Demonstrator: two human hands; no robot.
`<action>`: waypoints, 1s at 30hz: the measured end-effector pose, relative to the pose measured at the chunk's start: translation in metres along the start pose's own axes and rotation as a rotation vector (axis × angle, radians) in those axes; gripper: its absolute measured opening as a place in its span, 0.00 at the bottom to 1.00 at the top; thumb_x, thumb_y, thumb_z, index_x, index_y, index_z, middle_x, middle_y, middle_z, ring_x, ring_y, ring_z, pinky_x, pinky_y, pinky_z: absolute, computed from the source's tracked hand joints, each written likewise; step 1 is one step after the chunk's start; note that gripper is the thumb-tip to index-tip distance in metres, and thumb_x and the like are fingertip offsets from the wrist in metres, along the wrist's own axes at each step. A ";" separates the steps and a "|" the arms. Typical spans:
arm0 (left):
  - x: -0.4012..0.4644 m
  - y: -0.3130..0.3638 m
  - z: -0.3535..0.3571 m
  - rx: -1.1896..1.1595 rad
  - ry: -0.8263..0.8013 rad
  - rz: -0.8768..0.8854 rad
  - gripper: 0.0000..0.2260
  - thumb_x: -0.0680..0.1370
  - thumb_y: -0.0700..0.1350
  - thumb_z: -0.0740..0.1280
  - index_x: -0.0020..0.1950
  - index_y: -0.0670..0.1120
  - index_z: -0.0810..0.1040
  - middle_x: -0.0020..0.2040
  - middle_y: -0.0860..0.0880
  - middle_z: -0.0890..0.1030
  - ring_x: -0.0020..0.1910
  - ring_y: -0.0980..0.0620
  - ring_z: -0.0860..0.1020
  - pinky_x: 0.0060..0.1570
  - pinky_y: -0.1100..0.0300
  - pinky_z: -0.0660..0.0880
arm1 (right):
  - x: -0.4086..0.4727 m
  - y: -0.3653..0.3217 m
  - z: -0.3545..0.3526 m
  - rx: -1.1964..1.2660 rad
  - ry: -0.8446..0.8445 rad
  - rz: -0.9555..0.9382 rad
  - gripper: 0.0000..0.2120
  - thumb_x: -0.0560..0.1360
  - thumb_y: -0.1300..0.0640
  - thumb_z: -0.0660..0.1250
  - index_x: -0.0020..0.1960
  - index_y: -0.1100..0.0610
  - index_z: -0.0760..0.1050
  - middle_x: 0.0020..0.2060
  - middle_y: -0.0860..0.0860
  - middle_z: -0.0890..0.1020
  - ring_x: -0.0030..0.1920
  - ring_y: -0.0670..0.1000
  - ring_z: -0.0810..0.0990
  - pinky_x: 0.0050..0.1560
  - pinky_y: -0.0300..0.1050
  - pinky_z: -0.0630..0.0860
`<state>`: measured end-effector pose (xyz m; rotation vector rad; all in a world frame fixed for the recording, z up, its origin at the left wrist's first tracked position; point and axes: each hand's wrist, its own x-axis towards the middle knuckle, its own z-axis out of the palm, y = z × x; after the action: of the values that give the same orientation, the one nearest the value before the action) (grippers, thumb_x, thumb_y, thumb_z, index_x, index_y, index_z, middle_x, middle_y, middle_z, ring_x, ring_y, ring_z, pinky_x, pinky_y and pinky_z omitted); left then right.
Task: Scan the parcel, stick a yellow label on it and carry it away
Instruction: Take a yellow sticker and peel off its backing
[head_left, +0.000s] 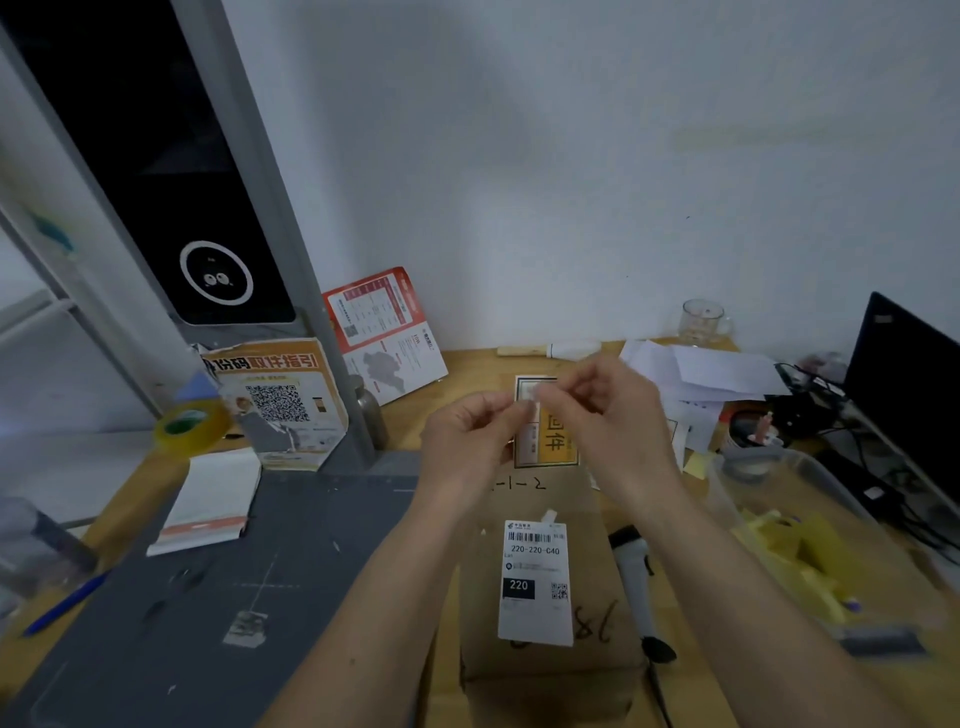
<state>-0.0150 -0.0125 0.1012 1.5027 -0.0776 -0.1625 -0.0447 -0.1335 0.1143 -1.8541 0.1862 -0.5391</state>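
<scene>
A brown cardboard parcel (545, 660) lies on the wooden desk in front of me, with a white shipping label (536, 582) on its top. My left hand (467, 441) and my right hand (602, 415) are raised above the parcel's far end, fingertips pinched together on a small pale sticker (532, 402). Its colour is hard to tell. A white handheld scanner (638, 582) lies just right of the parcel. A clear bin (779, 519) on the right holds yellow labels (800, 551).
A grey cutting mat (234, 597) covers the desk's left part, with a notepad (213, 499), a blue pen (62, 605) and a tape roll (189, 426). Leaflets lean against the wall. A glass mug (701, 319), loose papers (701, 374) and a dark monitor (904, 364) stand at the right.
</scene>
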 end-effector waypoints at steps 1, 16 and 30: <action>-0.002 0.002 0.001 0.005 -0.015 0.009 0.06 0.76 0.39 0.68 0.50 0.41 0.84 0.47 0.41 0.86 0.48 0.45 0.84 0.49 0.53 0.81 | -0.001 -0.001 0.002 0.053 -0.070 0.014 0.06 0.70 0.56 0.73 0.40 0.54 0.75 0.36 0.53 0.82 0.37 0.50 0.80 0.40 0.42 0.77; -0.020 0.010 0.005 0.101 -0.233 0.128 0.13 0.74 0.39 0.70 0.57 0.50 0.82 0.51 0.45 0.85 0.49 0.51 0.80 0.58 0.53 0.78 | -0.002 0.006 -0.009 0.415 -0.085 0.117 0.08 0.71 0.60 0.72 0.40 0.65 0.77 0.28 0.56 0.80 0.25 0.52 0.75 0.23 0.40 0.71; -0.031 0.009 0.012 0.067 -0.276 0.132 0.23 0.71 0.31 0.70 0.62 0.51 0.79 0.50 0.46 0.84 0.47 0.56 0.80 0.52 0.62 0.79 | -0.009 0.005 -0.016 0.513 -0.063 0.117 0.04 0.73 0.63 0.69 0.40 0.63 0.79 0.26 0.53 0.80 0.24 0.49 0.75 0.23 0.39 0.71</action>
<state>-0.0464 -0.0186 0.1129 1.5293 -0.4063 -0.2616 -0.0593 -0.1453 0.1115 -1.3491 0.1011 -0.4004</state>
